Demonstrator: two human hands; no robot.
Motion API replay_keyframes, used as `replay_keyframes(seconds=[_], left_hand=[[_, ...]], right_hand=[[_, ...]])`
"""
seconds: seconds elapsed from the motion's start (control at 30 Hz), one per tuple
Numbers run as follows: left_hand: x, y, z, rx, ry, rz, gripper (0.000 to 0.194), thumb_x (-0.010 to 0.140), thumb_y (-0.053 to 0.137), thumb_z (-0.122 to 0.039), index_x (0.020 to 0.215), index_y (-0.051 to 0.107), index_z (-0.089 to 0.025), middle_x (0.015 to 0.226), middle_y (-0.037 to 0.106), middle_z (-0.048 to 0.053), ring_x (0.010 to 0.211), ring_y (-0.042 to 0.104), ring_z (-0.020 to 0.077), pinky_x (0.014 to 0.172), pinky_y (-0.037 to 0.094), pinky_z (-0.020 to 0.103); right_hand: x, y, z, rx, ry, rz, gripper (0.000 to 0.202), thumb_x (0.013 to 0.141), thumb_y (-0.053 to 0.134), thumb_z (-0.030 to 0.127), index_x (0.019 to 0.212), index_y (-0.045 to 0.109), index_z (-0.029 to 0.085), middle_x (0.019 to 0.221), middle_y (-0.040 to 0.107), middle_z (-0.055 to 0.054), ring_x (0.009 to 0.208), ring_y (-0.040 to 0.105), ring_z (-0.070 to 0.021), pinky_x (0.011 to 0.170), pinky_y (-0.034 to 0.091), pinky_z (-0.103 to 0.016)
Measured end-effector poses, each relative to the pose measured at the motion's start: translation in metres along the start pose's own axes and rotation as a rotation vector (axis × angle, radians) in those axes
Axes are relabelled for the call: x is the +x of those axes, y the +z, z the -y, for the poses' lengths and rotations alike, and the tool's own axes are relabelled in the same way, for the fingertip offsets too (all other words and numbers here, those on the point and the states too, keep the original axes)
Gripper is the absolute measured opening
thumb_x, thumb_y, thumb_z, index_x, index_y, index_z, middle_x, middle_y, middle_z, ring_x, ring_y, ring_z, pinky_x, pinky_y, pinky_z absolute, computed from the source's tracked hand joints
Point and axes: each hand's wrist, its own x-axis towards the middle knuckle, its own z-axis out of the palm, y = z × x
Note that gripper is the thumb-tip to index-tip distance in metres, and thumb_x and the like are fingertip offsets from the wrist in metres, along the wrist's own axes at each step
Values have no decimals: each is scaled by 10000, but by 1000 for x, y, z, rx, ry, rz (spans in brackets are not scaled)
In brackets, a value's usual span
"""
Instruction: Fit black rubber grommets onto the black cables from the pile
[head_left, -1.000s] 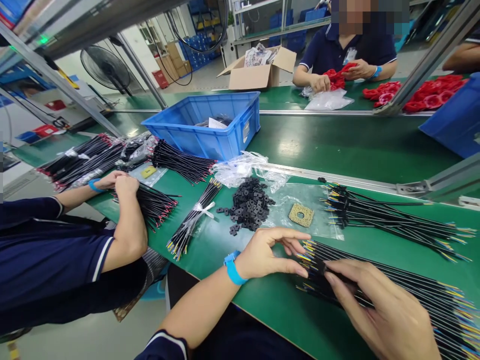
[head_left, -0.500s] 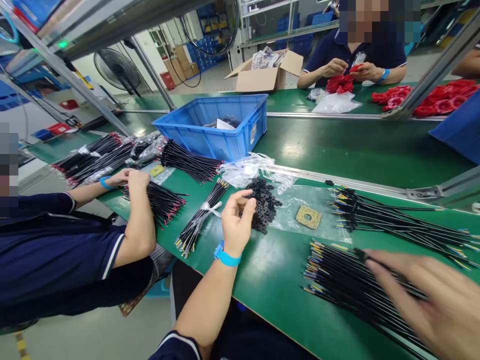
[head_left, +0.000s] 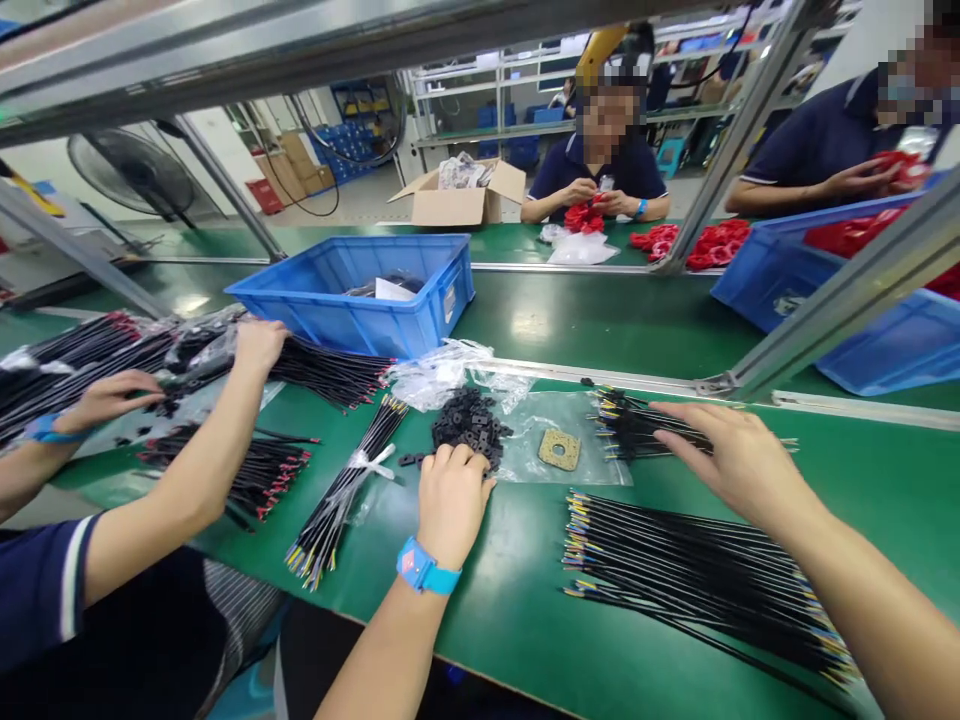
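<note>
My left hand (head_left: 454, 505), wearing a blue wristband, is at the near edge of a pile of small black clips (head_left: 466, 425). Its fingers curl down together, and their tips are hidden. My right hand (head_left: 739, 455) reaches over a group of black cables (head_left: 652, 428) with black pieces near their coloured wire ends. Its thumb and fingers are apart, with nothing visible between them. Closer to me lies a wide row of black cables (head_left: 675, 560) with bare coloured ends. A yellowish square pad with a hole (head_left: 551, 450) rests on a clear plastic bag (head_left: 525, 410).
A tied cable bundle (head_left: 349, 500) lies left of my left hand. Beyond are a blue bin (head_left: 420, 325) and crumpled plastic (head_left: 435, 375). At left, a co-worker's arms (head_left: 199, 470) extend over red-tipped cables (head_left: 277, 480). A metal post (head_left: 780, 330) slants up at right.
The view has swung right. My left hand has turned down onto the clip pile. My right hand has moved from the near cable row to the farther group, and its fingers are now spread.
</note>
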Motion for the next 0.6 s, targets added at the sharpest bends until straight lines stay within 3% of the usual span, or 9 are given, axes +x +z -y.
replay_keyframes(seconds=[0.13,0.23,0.3,0.37,0.43,0.5,0.6], left_hand=[[2,1,1,0,49,-3,64,940,727,-209,993,758,-227,1023,750,45,1042,632,310,848,428,446],[2,7,2,-8,132,-44,60,950,695,-179,960,742,-215,988,746,44,964,655,286,823,438,427],[3,13,3,-24,210,-108,110,955,674,-167,1037,741,-198,1004,746,54,945,671,273,819,453,411],[4,21,5,-57,310,-187,176,979,634,-192,1117,742,-187,1026,750,65,939,687,263,817,469,397],[5,28,6,-93,404,-232,224,1023,555,-253,1064,769,-201,1003,752,61,891,698,246,794,480,381],[6,33,5,-123,473,-218,363,1060,462,-318,942,793,-226,944,748,50,811,698,224,750,487,364],[8,41,4,-192,544,-131,508,1081,371,-420,912,824,-267,892,735,42,763,705,206,721,519,334]], right_hand=[[-38,-23,28,144,56,94,346,1078,510,488,1223,730,264,1092,801,-54,959,750,-245,869,536,-408],[-59,-22,45,235,183,287,301,1062,553,408,1191,750,219,1107,792,-94,1006,734,-293,915,519,-465],[-63,-14,52,265,248,365,267,1043,595,353,1193,755,202,1132,780,-108,1048,717,-303,946,507,-473],[-62,-7,54,277,276,385,220,1026,635,324,1165,770,218,1098,774,-86,1029,707,-270,948,505,-430],[-58,-4,54,296,296,389,170,1000,683,303,1117,782,230,1034,760,-64,985,693,-234,929,503,-379],[-55,-6,54,318,305,381,122,964,731,275,1064,782,226,980,739,-50,949,676,-210,898,503,-337],[-56,-12,54,354,291,364,96,921,773,215,1016,763,212,970,726,-39,940,664,-187,866,505,-293]])
